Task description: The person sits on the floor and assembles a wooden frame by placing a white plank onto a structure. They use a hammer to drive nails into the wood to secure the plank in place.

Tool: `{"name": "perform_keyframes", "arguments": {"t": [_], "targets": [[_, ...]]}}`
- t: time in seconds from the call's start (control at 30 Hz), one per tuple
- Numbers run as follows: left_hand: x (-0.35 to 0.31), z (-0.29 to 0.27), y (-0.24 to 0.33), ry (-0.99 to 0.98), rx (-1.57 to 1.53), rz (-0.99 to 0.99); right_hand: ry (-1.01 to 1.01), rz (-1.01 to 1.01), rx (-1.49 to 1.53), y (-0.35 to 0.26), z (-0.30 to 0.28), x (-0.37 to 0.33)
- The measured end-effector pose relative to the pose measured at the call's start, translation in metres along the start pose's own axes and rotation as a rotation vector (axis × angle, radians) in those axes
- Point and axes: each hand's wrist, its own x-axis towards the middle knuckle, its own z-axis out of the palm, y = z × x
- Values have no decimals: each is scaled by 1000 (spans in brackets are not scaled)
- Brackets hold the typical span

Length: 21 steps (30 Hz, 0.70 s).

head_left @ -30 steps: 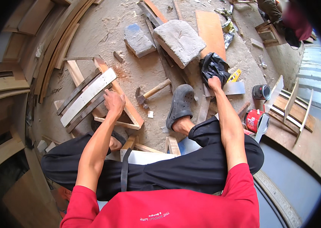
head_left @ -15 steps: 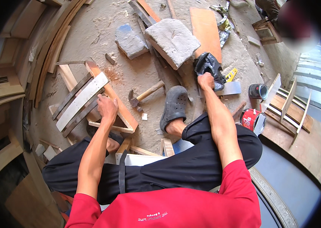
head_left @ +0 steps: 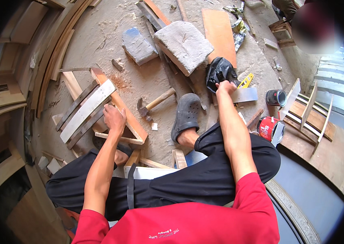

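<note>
My left hand [head_left: 115,118] is on a slatted wooden frame [head_left: 132,125], its fingers curled over the wood beside a white slat [head_left: 88,110]. My right hand [head_left: 225,87] reaches out to a black plastic bag [head_left: 220,73] and has its near edge between closed fingers. What is inside the bag is hidden. Under the bag lies an orange-brown board [head_left: 219,30]. A yellow-handled hand saw [head_left: 246,94] sits just right of that hand. Between my two arms a claw hammer [head_left: 160,100] with a wooden handle rests on the floor.
Two stone blocks [head_left: 184,46] stand ahead on the dusty floor. To the right are a dark can [head_left: 276,98], a red can [head_left: 266,127] and a slatted wooden piece [head_left: 308,116]. Curved timber [head_left: 54,53] leans along the left. Another person [head_left: 284,8] is at the far right.
My right hand has come out of the bag's opening to its near edge. The black bag is now more bunched and rounded. My left hand stays on the frame.
</note>
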Motion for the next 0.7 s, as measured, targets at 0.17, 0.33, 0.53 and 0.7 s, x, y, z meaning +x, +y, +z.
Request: {"name": "perform_keyframes", "arguments": {"t": [0.17, 0.33, 0.53, 0.7], "targets": [[0, 0, -3, -21, -22, -5, -537, 478, -196, 30, 9, 67], [5, -4, 1, -16, -100, 48, -238, -430, -810, 34, 6, 82], [-4, -7, -16, -54, -103, 22, -169, -232, -909, 32, 43, 61], [7, -25, -16, -355, -118, -112, -106, -221, -903, 40, 52, 64]]}}
